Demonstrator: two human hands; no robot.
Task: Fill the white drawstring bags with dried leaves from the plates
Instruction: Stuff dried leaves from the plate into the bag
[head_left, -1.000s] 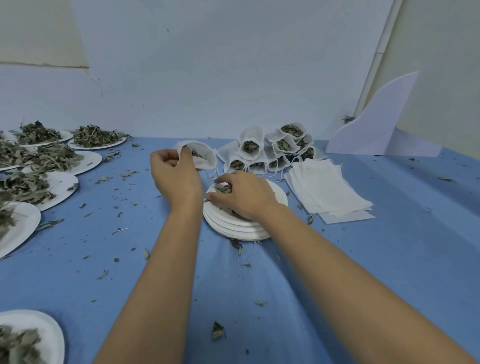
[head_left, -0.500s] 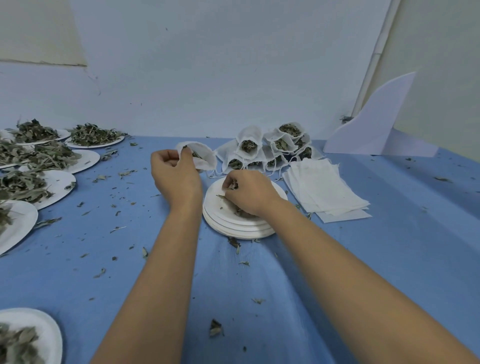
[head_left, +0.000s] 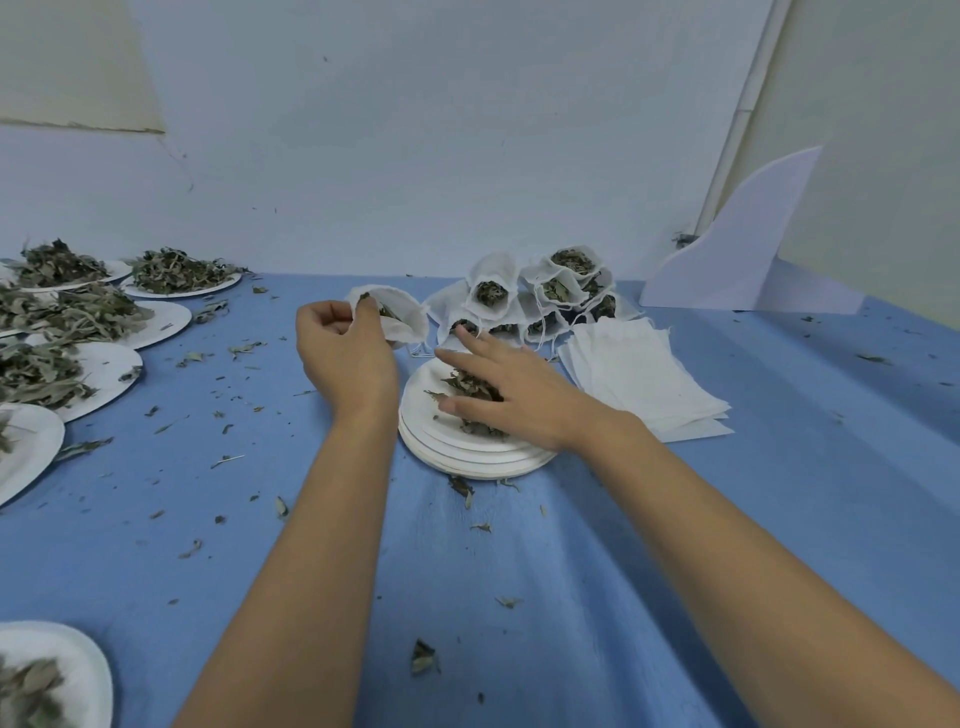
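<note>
My left hand (head_left: 343, 358) pinches the rim of a white drawstring bag (head_left: 402, 318) and holds it open, just above the table and left of the plate stack; some leaves show inside. My right hand (head_left: 511, 397) lies over a small heap of dried leaves (head_left: 467, 387) on the top plate of a stack of white plates (head_left: 467, 460). Its fingers are spread and mostly straight, with the thumb against the heap's near side. The heap's right part is hidden under the palm.
Filled bags (head_left: 543, 293) are piled behind the stack, and flat empty bags (head_left: 644, 374) lie to its right. Several plates of dried leaves (head_left: 72, 366) line the left edge, one (head_left: 57, 670) at the near left. Leaf crumbs litter the blue cloth (head_left: 519, 597). A white board (head_left: 737, 260) leans at the back right.
My right hand, curled over the leaves on the plate a moment ago, has spread its fingers over the heap. My left hand keeps the bag in the same place.
</note>
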